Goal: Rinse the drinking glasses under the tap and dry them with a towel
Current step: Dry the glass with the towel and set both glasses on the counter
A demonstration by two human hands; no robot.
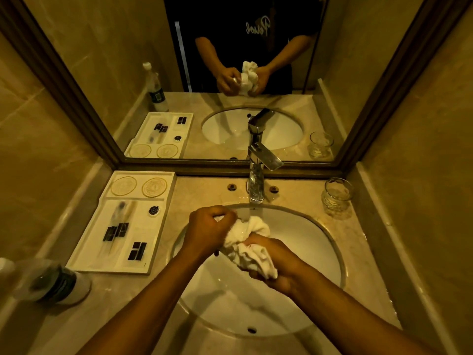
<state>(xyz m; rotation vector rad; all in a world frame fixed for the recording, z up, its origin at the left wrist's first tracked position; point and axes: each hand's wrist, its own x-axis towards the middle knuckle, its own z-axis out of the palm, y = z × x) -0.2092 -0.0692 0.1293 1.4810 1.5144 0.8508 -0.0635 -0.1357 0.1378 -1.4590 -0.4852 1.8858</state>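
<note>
Both hands, left hand (208, 228) and right hand (275, 262), clamp the soft towel (249, 242) around a hidden, likely slippery, breakable glass; best held around its wall.

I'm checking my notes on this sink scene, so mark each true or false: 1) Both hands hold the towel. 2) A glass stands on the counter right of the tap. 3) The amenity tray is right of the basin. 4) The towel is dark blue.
1) Both the left hand and the right hand grip the towel: true.
2) A glass stands on the counter right of the tap: true.
3) False: the tray lies left of the basin.
4) False: the towel is white.
</note>
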